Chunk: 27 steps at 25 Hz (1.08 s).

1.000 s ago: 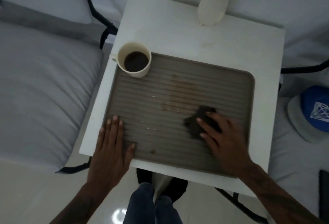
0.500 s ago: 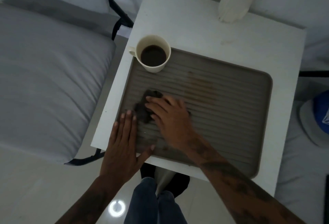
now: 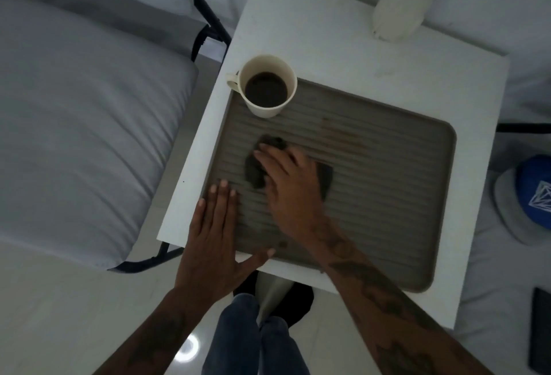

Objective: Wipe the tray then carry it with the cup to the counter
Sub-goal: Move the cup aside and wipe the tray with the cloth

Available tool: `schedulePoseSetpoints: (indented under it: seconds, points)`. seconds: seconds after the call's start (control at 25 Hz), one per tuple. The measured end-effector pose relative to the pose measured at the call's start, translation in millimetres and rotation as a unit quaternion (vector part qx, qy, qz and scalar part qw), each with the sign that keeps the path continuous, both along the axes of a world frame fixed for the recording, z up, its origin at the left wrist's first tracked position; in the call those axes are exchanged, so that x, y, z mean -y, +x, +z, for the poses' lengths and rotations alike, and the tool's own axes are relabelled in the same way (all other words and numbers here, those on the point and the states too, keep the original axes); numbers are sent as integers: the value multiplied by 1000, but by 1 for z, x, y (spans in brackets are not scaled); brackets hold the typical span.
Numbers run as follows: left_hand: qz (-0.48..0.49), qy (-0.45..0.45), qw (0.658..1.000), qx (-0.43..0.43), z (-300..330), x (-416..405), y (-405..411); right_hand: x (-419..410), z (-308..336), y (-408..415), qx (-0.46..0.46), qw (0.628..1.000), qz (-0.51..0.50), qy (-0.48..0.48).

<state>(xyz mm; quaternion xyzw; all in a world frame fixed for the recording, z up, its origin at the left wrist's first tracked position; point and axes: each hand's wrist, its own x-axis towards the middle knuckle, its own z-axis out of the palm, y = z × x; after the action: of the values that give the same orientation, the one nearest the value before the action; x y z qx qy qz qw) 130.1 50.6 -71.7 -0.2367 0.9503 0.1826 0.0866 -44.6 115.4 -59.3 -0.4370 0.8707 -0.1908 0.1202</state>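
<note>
A grey ribbed tray (image 3: 396,195) lies on a small white table (image 3: 357,46). A cream cup (image 3: 267,85) holding dark liquid stands upright on the tray's far left corner. My right hand (image 3: 293,186) presses a dark crumpled cloth (image 3: 258,169) onto the left middle of the tray, just below the cup. My left hand (image 3: 216,231) lies flat with fingers spread on the tray's near left corner. A faint brown stain (image 3: 337,128) shows on the ribs right of the cup.
A cream vase-like object (image 3: 399,8) stands at the table's far edge. Grey cushioned chairs (image 3: 80,124) flank the table on the left and behind. A blue cap (image 3: 533,192) and a dark flat object (image 3: 541,336) lie on the right. My legs (image 3: 253,342) are under the table's near edge.
My right hand swept the cloth from the tray's right side to its left, then moved it slightly up toward the cup. The left hand stayed flat on the near left corner.
</note>
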Motion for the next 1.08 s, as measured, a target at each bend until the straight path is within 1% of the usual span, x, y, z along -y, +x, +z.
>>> schedulePoseSetpoints:
  seconds: [0.04,0.12,0.2,0.28,0.36,0.44,0.52,0.56,0.6,0.68,0.76,0.84,0.92,1.0,1.08]
  points:
    - [-2,8,1000,-1,1,1,0,11,0,-1,17,1000,12,-11]
    - [-3,17,1000,-4,3,2,0,-13,-2,-13,25,1000,13,-8]
    - [-7,22,1000,-1,5,3,0,-80,0,-29,9,999,-42,25]
    - [-7,23,1000,2,6,3,0,-158,16,-50,4,994,-93,57]
    - [-8,26,1000,6,5,4,0,-194,31,-46,6,991,-95,96]
    - [-11,26,1000,11,4,5,0,-175,29,-11,25,994,-46,98]
    - [-14,24,999,16,3,5,1,-123,21,33,44,994,63,72]
    - [-14,22,1000,12,3,5,1,-99,17,51,44,992,102,62]
    - [-14,19,1000,8,2,5,1,-84,14,58,48,990,119,59]
    - [-11,18,1000,2,3,5,2,-92,14,48,51,989,118,68]
    - [-9,23,1000,-1,4,6,1,-141,18,27,46,988,102,105]
    - [-8,25,1000,0,5,5,1,-190,27,8,53,987,63,137]
    - [-3,25,1000,1,5,6,0,-217,35,-5,52,984,47,161]
    - [-3,27,1000,-3,4,5,0,-209,38,-4,47,987,48,148]
    - [-7,20,1000,-6,4,4,1,-166,33,12,46,992,64,100]
